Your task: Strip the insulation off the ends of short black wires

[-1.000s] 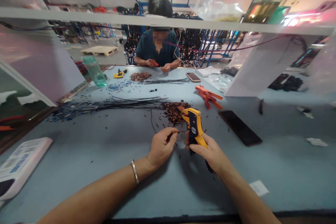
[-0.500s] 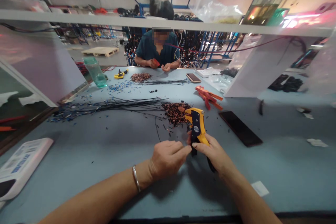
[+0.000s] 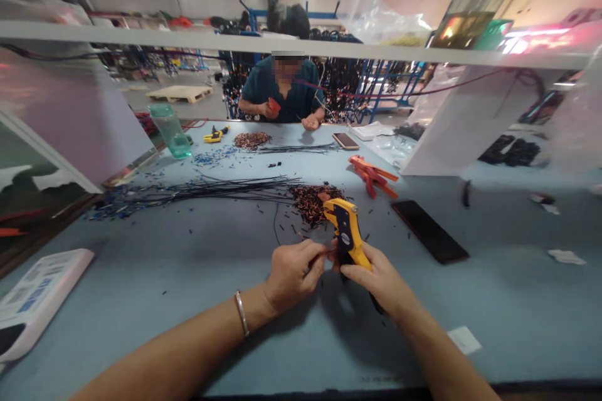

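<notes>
**Two hands meet at a yellow wire stripper over a blue bench**

The right hand [image 3: 376, 279] is wrapped around the handles of a yellow and dark blue wire stripper [image 3: 345, 235], fingers curled shut on the grip, with the tool's head tilted up and away toward the far side of the table [image 3: 141, 276]. The left hand [image 3: 294, 272], a metal bangle [image 3: 241, 321] on its wrist, sits just beside it; its thumb and forefinger are pressed together in a pinch right at the tool's near side. What they pinch is probably a thin black wire, though it is too fine and too hidden by the fingers to be sure.

Just beyond the stripper's head lies a heap of brown-red wire offcuts [image 3: 313, 197], touching the end of a long bundle of black wires [image 3: 211, 189] that runs off to the left. Small dark scraps are scattered on the blue surface around both hands. To the right lies a dark phone [image 3: 430, 230], face up, and farther back a pair of orange-red pliers [image 3: 374, 174].

On the left edge sits a white scale [image 3: 32, 297] (only partly in view), and a green transparent bottle [image 3: 170, 128] stands farther up that side.

Across the table a co-worker in a dark teal shirt [image 3: 282, 88] sits with both hands raised over the surface, one holding something small and red. A second pile of offcuts [image 3: 253, 139], a yellow tool [image 3: 215, 133] and another phone [image 3: 345, 140] lie near that person.
</notes>
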`<move>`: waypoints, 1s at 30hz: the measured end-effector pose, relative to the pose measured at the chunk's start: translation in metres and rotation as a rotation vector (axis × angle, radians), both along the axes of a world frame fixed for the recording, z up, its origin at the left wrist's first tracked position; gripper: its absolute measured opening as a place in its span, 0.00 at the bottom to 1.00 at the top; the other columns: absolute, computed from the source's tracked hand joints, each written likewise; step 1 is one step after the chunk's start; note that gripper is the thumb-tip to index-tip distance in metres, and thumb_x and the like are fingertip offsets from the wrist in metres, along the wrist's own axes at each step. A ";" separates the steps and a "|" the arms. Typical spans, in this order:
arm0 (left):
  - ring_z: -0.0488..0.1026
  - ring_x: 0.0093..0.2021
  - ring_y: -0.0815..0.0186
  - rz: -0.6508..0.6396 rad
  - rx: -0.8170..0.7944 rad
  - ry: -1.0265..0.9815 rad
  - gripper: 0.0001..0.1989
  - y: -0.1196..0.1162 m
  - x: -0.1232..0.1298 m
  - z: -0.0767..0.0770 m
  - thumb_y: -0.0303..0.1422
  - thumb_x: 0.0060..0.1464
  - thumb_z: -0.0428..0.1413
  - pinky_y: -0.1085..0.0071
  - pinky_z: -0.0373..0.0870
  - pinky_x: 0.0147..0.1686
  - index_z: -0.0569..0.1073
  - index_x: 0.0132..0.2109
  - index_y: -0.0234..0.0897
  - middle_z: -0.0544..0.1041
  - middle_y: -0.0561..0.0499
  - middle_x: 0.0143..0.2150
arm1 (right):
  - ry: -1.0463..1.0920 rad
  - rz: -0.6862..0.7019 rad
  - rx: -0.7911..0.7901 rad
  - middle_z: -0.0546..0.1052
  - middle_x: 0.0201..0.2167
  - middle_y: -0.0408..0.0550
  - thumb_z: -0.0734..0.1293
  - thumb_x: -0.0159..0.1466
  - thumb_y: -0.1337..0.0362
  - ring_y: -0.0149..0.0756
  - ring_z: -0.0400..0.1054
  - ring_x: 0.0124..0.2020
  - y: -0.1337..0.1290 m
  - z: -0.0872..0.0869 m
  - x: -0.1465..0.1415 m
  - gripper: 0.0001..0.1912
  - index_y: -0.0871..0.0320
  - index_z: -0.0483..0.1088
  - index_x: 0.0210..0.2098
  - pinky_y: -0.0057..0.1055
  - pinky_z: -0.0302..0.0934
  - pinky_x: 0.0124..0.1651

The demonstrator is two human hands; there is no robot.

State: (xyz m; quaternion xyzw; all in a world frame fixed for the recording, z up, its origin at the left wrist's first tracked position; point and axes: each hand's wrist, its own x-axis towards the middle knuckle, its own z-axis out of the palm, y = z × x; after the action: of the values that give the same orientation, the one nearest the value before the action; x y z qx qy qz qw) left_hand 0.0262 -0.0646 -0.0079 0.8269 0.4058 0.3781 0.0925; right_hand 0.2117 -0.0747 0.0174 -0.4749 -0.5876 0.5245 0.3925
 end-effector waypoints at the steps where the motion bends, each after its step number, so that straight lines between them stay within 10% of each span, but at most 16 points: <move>1: 0.73 0.27 0.69 0.013 -0.027 -0.016 0.11 0.000 0.000 0.000 0.28 0.59 0.48 0.75 0.65 0.30 0.76 0.37 0.37 0.77 0.50 0.28 | -0.004 0.005 0.003 0.77 0.36 0.49 0.67 0.52 0.62 0.44 0.70 0.38 0.000 0.001 0.000 0.13 0.59 0.72 0.37 0.37 0.64 0.44; 30: 0.70 0.25 0.71 0.043 -0.159 -0.107 0.07 0.006 0.001 -0.006 0.26 0.56 0.52 0.77 0.62 0.28 0.75 0.34 0.38 0.77 0.53 0.28 | 0.073 0.055 -0.031 0.77 0.37 0.49 0.69 0.52 0.60 0.43 0.69 0.37 0.000 -0.004 0.004 0.17 0.59 0.72 0.40 0.36 0.62 0.42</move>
State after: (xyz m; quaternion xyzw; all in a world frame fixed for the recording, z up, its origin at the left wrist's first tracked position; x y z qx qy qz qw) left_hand 0.0267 -0.0585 -0.0140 0.7867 0.4468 0.3901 0.1713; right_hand 0.2158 -0.0743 0.0138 -0.4449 -0.5777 0.5611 0.3918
